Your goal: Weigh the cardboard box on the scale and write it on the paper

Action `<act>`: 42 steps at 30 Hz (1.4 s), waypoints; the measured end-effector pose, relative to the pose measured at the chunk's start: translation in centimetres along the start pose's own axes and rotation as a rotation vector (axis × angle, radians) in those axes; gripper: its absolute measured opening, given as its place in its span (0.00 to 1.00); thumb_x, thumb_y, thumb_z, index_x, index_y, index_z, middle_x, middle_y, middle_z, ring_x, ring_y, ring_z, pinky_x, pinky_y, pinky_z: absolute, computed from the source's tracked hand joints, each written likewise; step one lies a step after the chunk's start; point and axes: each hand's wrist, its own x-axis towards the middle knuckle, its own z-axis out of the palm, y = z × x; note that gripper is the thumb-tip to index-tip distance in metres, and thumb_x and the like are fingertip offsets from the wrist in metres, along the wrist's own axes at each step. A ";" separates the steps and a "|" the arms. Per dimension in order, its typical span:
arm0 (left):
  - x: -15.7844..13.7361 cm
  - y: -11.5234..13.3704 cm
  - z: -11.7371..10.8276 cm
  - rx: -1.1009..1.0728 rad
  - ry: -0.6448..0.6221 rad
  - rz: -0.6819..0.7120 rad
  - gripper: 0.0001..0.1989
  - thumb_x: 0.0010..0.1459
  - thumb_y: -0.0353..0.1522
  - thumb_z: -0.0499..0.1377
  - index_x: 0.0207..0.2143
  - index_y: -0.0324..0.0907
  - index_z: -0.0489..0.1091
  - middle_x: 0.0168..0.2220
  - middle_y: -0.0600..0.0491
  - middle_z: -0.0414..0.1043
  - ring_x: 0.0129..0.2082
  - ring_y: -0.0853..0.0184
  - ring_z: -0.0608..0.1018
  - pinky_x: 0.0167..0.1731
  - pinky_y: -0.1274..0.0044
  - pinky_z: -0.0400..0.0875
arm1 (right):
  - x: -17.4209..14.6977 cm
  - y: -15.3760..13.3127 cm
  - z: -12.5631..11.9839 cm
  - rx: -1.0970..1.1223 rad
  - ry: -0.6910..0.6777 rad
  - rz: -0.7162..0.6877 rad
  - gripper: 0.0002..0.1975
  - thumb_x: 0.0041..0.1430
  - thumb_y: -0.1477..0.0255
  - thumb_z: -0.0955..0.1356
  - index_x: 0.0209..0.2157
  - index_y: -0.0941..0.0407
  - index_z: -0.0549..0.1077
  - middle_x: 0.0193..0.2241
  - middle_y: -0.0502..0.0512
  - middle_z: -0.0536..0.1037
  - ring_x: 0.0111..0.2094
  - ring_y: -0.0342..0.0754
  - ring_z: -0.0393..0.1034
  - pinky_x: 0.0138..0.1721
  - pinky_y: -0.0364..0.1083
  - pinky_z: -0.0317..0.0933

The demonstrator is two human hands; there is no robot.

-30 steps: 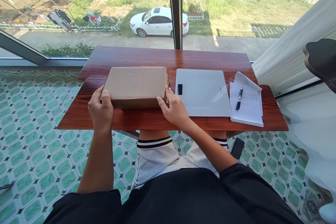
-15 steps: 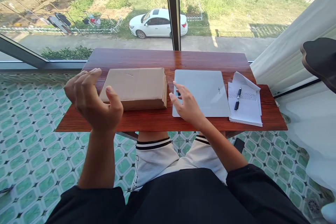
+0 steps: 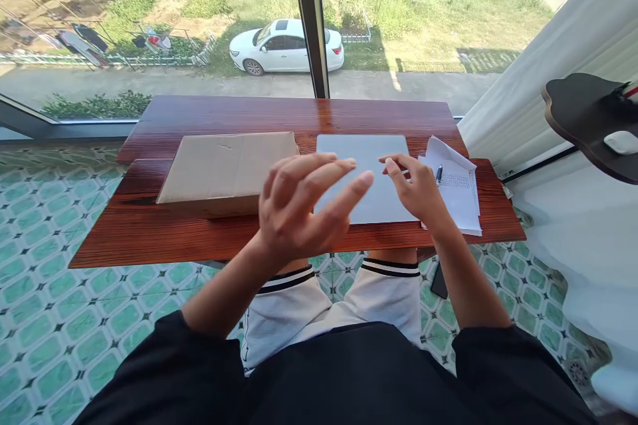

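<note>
A flat brown cardboard box (image 3: 226,169) lies on the left half of a red-brown wooden table (image 3: 149,239). Beside it on the right lies a closed silver laptop (image 3: 369,149). My left hand (image 3: 304,206) hovers in the air, fingers spread, over the laptop's near-left corner and holds nothing. My right hand (image 3: 416,189) rests on the laptop's right edge, fingertips on the lid. Just right of that hand is a stack of written papers (image 3: 461,189) with a dark pen (image 3: 439,174) on top, partly hidden by my fingers.
A large window with a dark frame post (image 3: 312,26) stands behind the table. A white curtain (image 3: 548,46) hangs at the right, next to a black shelf (image 3: 583,116) bearing a white mouse (image 3: 621,141). Green patterned tiles (image 3: 60,292) cover the floor. A dark phone (image 3: 439,281) shows beneath the table.
Both hands let go of the box. My left hand rose and swung right over the laptop. My right hand slid across the laptop to its right edge. The view shifted right.
</note>
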 end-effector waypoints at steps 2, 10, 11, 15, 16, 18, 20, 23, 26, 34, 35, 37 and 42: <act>0.7 1.6 1.3 -0.069 0.001 0.049 0.18 0.59 0.30 0.58 0.53 0.45 0.70 0.44 0.51 0.79 0.48 0.64 0.77 0.47 0.71 0.73 | 0.1 1.2 -1.4 -0.039 0.027 0.022 0.19 0.69 0.60 0.61 0.45 0.56 0.79 0.37 0.55 0.80 0.39 0.49 0.74 0.36 0.46 0.62; 0.9 7.7 6.8 -0.253 -0.038 0.261 0.18 0.62 0.34 0.61 0.54 0.48 0.69 0.45 0.53 0.75 0.47 0.67 0.75 0.47 0.72 0.70 | 0.6 6.4 -6.7 -0.204 0.107 0.102 0.18 0.68 0.60 0.62 0.44 0.55 0.79 0.34 0.54 0.80 0.37 0.49 0.74 0.42 0.47 0.64; 0.8 8.3 7.4 -0.272 -0.061 0.297 0.18 0.63 0.34 0.60 0.55 0.48 0.68 0.46 0.53 0.75 0.47 0.68 0.75 0.47 0.72 0.69 | 0.7 7.0 -7.2 -0.217 0.111 0.119 0.18 0.67 0.61 0.62 0.44 0.55 0.79 0.34 0.55 0.80 0.37 0.49 0.74 0.42 0.47 0.64; 0.3 10.3 9.4 -0.356 -0.147 0.463 0.19 0.66 0.35 0.56 0.59 0.46 0.65 0.48 0.49 0.73 0.46 0.66 0.74 0.46 0.71 0.68 | 0.7 9.0 -8.6 -0.250 0.111 0.155 0.18 0.66 0.61 0.62 0.45 0.56 0.79 0.34 0.56 0.80 0.38 0.51 0.74 0.44 0.48 0.64; 0.1 10.7 9.8 -0.374 -0.171 0.498 0.19 0.66 0.35 0.56 0.59 0.46 0.65 0.49 0.48 0.72 0.46 0.65 0.74 0.45 0.71 0.67 | 0.6 9.5 -8.8 -0.265 0.109 0.159 0.18 0.66 0.61 0.62 0.45 0.56 0.79 0.35 0.55 0.81 0.39 0.52 0.74 0.45 0.49 0.64; -0.1 11.6 10.7 -0.409 -0.224 0.551 0.20 0.67 0.34 0.55 0.60 0.44 0.63 0.49 0.46 0.72 0.46 0.65 0.73 0.45 0.70 0.66 | 0.4 10.5 -9.0 -0.304 0.103 0.175 0.17 0.66 0.62 0.62 0.45 0.55 0.79 0.36 0.54 0.81 0.40 0.52 0.74 0.46 0.49 0.63; -0.4 12.6 11.6 -0.443 -0.283 0.585 0.21 0.67 0.33 0.54 0.61 0.43 0.63 0.50 0.43 0.71 0.46 0.64 0.73 0.45 0.70 0.65 | 0.1 11.3 -8.9 -0.344 0.090 0.204 0.17 0.67 0.63 0.62 0.46 0.54 0.78 0.36 0.54 0.81 0.40 0.52 0.74 0.45 0.49 0.62; -1.1 14.0 13.0 -0.464 -0.347 0.607 0.21 0.66 0.32 0.55 0.61 0.43 0.63 0.52 0.41 0.71 0.47 0.62 0.73 0.45 0.69 0.64 | -0.3 12.5 -8.7 -0.406 0.055 0.248 0.16 0.66 0.68 0.62 0.48 0.55 0.77 0.36 0.54 0.81 0.39 0.53 0.74 0.43 0.49 0.60; -1.9 15.0 14.3 -0.445 -0.392 0.606 0.20 0.66 0.30 0.54 0.60 0.43 0.64 0.54 0.40 0.72 0.50 0.60 0.74 0.45 0.69 0.64 | -0.7 13.4 -8.4 -0.481 -0.011 0.302 0.17 0.64 0.73 0.61 0.50 0.54 0.75 0.35 0.54 0.81 0.39 0.54 0.74 0.40 0.48 0.58; -4.3 16.7 15.8 -0.414 -0.453 0.544 0.18 0.68 0.30 0.51 0.58 0.42 0.67 0.57 0.41 0.72 0.54 0.58 0.74 0.47 0.68 0.64 | -0.4 15.4 -7.7 -0.592 -0.163 0.317 0.15 0.67 0.72 0.58 0.49 0.52 0.71 0.33 0.56 0.77 0.32 0.53 0.69 0.32 0.46 0.51; -4.6 16.8 15.9 -0.408 -0.452 0.533 0.18 0.68 0.31 0.50 0.57 0.42 0.67 0.57 0.41 0.71 0.54 0.58 0.74 0.47 0.68 0.64 | -0.3 15.7 -7.6 -0.609 -0.165 0.318 0.14 0.67 0.71 0.58 0.47 0.52 0.71 0.32 0.56 0.77 0.30 0.53 0.68 0.31 0.46 0.50; -4.9 17.0 16.1 -0.398 -0.442 0.510 0.17 0.68 0.31 0.50 0.56 0.43 0.68 0.57 0.42 0.71 0.54 0.59 0.74 0.48 0.68 0.64 | -0.1 16.1 -7.3 -0.637 -0.150 0.315 0.13 0.66 0.71 0.58 0.45 0.52 0.71 0.29 0.55 0.75 0.28 0.52 0.65 0.30 0.46 0.48; -5.1 17.3 16.5 -0.410 -0.434 0.478 0.15 0.67 0.30 0.50 0.53 0.42 0.69 0.55 0.41 0.73 0.51 0.59 0.75 0.45 0.69 0.65 | 0.3 16.7 -7.2 -0.612 -0.093 0.207 0.13 0.64 0.73 0.58 0.40 0.54 0.74 0.25 0.53 0.72 0.26 0.50 0.63 0.31 0.47 0.49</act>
